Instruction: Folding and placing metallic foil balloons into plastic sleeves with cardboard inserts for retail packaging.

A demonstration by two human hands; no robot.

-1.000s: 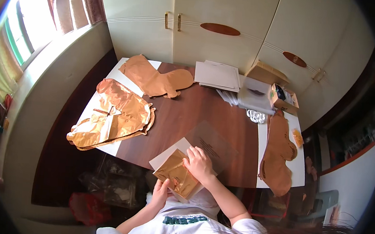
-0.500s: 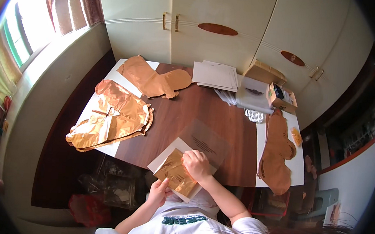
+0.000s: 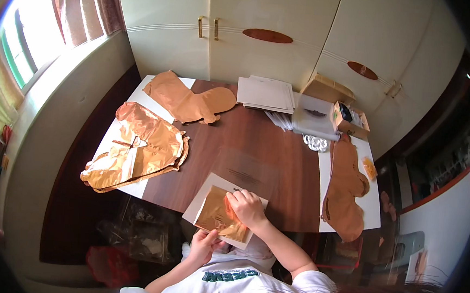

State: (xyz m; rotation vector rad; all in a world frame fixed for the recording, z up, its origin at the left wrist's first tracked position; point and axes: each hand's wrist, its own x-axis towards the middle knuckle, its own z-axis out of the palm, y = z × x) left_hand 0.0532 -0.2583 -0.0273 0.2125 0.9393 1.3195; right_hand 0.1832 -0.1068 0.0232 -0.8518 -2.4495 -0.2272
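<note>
My left hand [image 3: 204, 246] pinches the near edge of a white card [image 3: 201, 196] with a folded gold foil balloon [image 3: 215, 210] lying flat on it. My right hand [image 3: 246, 209] has its fingers closed at the right side of the foil and card. An orange tint shows in the foil beside those fingers. Past the far edge of the card, a clear plastic bag [image 3: 239, 166] with small dark print stretches over the brown table [image 3: 213, 145]. Whether the card sits inside this bag, I cannot tell.
Shiny flat foil balloons [image 3: 150, 151] are stacked at the left, with a matte brown one [image 3: 186, 99] behind. Another brown one [image 3: 346, 189] lies right. White cards [image 3: 266, 94], clear sleeves [image 3: 316, 117], white rings [image 3: 315, 143], an open box [image 3: 351, 119] and an orange packet [image 3: 369, 168] sit farther back.
The card and foil have turned a little between my hands, and the clear bag's far end has swung left. My left hand has shifted slightly right and nearer to me.
</note>
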